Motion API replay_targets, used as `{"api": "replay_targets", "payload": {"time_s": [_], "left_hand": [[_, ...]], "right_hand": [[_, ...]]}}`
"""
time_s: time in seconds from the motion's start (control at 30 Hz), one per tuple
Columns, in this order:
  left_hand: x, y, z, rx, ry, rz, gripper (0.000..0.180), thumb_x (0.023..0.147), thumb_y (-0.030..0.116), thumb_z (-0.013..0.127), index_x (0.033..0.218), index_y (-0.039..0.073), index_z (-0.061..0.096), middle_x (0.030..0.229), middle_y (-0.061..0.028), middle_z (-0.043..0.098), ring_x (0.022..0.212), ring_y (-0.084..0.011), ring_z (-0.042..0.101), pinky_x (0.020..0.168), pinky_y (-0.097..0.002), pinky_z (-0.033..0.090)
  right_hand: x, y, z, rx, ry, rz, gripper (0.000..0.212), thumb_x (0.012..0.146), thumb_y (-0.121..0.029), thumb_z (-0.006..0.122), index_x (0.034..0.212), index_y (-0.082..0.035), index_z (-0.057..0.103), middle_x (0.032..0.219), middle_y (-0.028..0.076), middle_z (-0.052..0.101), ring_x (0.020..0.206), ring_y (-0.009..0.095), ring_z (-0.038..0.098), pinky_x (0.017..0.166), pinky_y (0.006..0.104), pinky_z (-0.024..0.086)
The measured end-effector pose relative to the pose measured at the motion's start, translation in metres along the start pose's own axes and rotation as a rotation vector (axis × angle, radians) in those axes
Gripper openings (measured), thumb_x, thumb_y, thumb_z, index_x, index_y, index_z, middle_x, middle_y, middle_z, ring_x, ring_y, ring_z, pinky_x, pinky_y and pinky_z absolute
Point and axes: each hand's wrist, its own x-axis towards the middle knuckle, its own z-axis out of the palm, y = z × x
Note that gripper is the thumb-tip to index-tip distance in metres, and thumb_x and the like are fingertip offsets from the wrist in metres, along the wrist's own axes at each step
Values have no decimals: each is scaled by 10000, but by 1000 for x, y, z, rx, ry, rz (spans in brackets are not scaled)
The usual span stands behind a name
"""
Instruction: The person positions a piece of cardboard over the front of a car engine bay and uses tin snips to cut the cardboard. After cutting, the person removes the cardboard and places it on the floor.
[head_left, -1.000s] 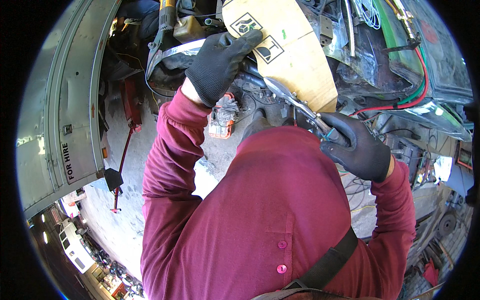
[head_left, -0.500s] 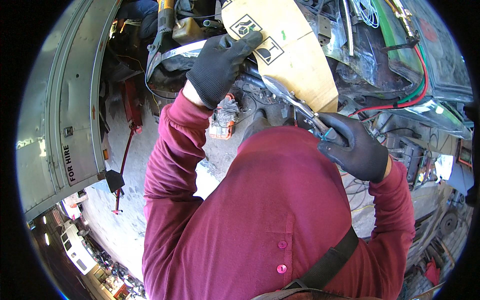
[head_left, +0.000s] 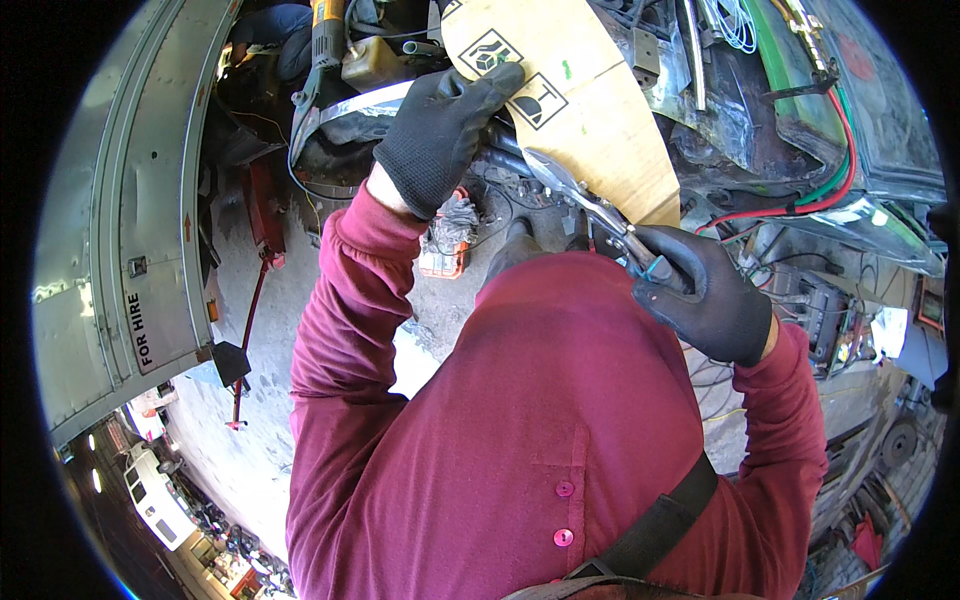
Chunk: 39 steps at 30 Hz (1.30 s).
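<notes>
In my gloved left hand (head_left: 435, 135) is a curved piece of brown cardboard (head_left: 610, 130) printed with black symbols, pinched by its left edge with the thumb on top. Metal snips (head_left: 585, 200) are gripped in my gloved right hand (head_left: 705, 295), their handles partly hidden by the palm and fingers. The blades point up and left and lie against the cardboard's lower left edge. Whether they bite into it, I cannot tell.
An angle grinder (head_left: 328, 35) lies at the upper left near a yellowish plastic container (head_left: 375, 63). Red and green hoses (head_left: 850, 165) run over metal panels at right. Below are an orange box (head_left: 445, 262) and a red jack (head_left: 263, 215). Someone crouches (head_left: 280, 35) at far left.
The cardboard's lower right corner has shifted very slightly to the right. My right hand and the snips have moved a touch left; my left hand keeps its hold.
</notes>
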Motion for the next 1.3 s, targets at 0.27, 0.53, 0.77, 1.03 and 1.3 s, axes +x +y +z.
{"api": "replay_targets", "payload": {"time_s": [0.27, 0.53, 0.77, 1.03, 1.3], "left_hand": [[1, -1, 6, -264, 4, -107, 457, 989, 34, 656, 1440, 62, 586, 1065, -152, 729, 842, -164, 742, 722, -274, 639], [-1, -8, 10, -46, 18, 6, 359, 1069, 157, 581, 1422, 101, 614, 1080, -122, 732, 846, -142, 736, 735, -270, 639], [1, -8, 12, -201, 9, -154, 347, 1079, 154, 557, 1418, 107, 618, 1083, -130, 728, 828, -139, 734, 716, -265, 637], [-1, -6, 13, 14, 23, -22, 407, 1037, 46, 593, 1438, 116, 597, 1076, -126, 727, 834, -159, 731, 711, -268, 632], [1, -3, 17, 111, 143, 93, 462, 1003, -39, 595, 1447, 88, 582, 1057, -141, 729, 832, -186, 731, 713, -295, 622]], "right_hand": [[2, -4, 1, 10, 16, 18, 423, 897, -175, 683, 1246, 60, 636, 940, 142, 668, 801, 175, 612, 762, 351, 521], [3, -3, 1, 36, -35, 63, 475, 916, -193, 676, 1308, 65, 602, 1036, 129, 679, 906, 177, 621, 841, 348, 510], [3, -2, 3, 48, -19, 82, 434, 914, -181, 669, 1273, 58, 620, 972, 113, 667, 856, 160, 599, 810, 340, 507], [5, 0, 9, 94, 12, 54, 491, 924, -183, 663, 1344, 60, 593, 1011, 111, 685, 892, 154, 619, 837, 332, 516], [6, 2, 12, 130, 15, 50, 481, 929, -200, 659, 1323, 68, 592, 1025, 115, 687, 896, 157, 607, 840, 332, 508]]}}
